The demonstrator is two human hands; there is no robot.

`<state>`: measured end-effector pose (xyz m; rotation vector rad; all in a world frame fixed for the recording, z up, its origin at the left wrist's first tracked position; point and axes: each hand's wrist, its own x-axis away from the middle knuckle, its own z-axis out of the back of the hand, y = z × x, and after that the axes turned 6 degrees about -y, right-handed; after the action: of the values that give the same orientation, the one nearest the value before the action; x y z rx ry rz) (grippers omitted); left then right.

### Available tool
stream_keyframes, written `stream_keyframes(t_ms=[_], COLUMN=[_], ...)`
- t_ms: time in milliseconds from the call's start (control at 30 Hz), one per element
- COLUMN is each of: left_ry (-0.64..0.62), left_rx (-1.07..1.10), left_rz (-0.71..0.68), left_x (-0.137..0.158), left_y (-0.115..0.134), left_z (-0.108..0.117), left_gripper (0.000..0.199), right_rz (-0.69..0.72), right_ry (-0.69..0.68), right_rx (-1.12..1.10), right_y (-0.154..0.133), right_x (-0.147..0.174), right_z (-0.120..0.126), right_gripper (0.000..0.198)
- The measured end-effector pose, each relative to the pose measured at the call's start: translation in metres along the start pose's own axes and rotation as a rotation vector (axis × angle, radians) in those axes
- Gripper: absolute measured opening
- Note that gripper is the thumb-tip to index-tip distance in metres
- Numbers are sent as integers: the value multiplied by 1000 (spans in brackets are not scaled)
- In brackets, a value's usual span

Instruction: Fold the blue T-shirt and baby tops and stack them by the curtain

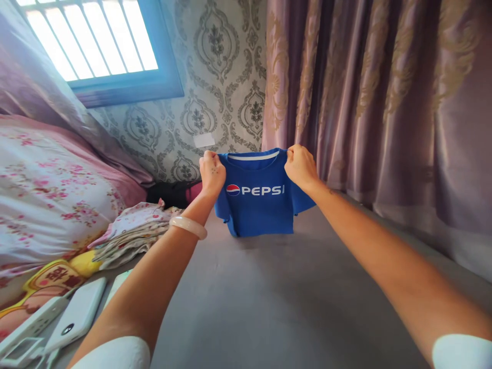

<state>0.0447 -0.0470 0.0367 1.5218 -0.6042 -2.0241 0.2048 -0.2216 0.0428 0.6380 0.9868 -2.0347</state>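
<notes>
A blue T-shirt point(261, 212) with a PEPSI print and a white inner neckband hangs stretched between my two hands, its front facing me. My left hand point(212, 173) pinches the shoulder on the left, with a pale bangle point(188, 226) around that wrist. At the opposite shoulder, my right hand point(301, 166) is closed on the cloth. The shirt's lower edge hangs over the grey bed surface point(246, 302); whether it touches cannot be made out. Both arms reach far forward.
Folded clothes point(130, 233) lie at the left beside floral bedding point(57, 189). Nearer are a white power bank point(77, 312), a power strip point(33, 328) and a yellow plush item point(57, 277). Purple curtains point(346, 102) hang at the right; a barred window point(96, 41) is at upper left.
</notes>
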Motion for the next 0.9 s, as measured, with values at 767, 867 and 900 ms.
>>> stream_keyframes(t_ms=[767, 867, 900], left_ry=[-25, -27, -47], left_rx=[-253, -412, -476], left_rz=[-379, -427, -435], left_x=[70, 62, 58], left_y=[69, 70, 66], left_z=[145, 149, 145], left_gripper=[19, 18, 19], right_rz=[388, 428, 444], right_ry=[-65, -150, -203], right_rx=[254, 219, 219], right_y=[-27, -27, -26], right_x=[72, 61, 55], right_z=[127, 133, 131], right_gripper=[41, 42, 43])
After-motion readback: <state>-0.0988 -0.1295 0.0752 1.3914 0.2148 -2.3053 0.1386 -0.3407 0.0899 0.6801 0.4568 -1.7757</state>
